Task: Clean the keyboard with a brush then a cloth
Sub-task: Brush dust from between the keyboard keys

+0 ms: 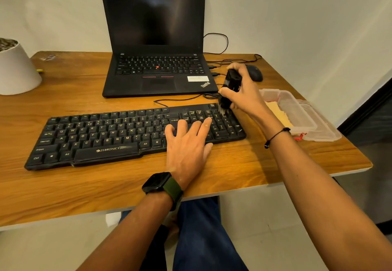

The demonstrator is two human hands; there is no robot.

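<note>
The keyboard (118, 135) lies flat on the desk (89, 188) with its long axis running roughly from 9 o'clock to 3 o'clock across the view, the 3 o'clock end tipped slightly away from the person. The right hand (244, 92) sits over that far-right end, its fingers wrapped around the black body of the brush (230, 89), which stands nearly upright with its pale bristles pointing down and touching the numeric keys at the upper right corner. The left hand (186, 143) lies flat on the keys just at 8 o'clock of the bristles, fingers straight and spread, holding nothing, apparently steadying the board. From the bristles, almost all of the unbrushed length stretches toward 9 o'clock, so the coming stroke probably has to travel along the long axis that way, and the left hand lies directly in that path. The cloth (277, 114) appears as a yellow fold inside the clear plastic box (297, 109) at 3 o'clock of the keyboard, nearest the right hand, so the brushing stage looks to be underway and the wiping not yet begun.
</note>
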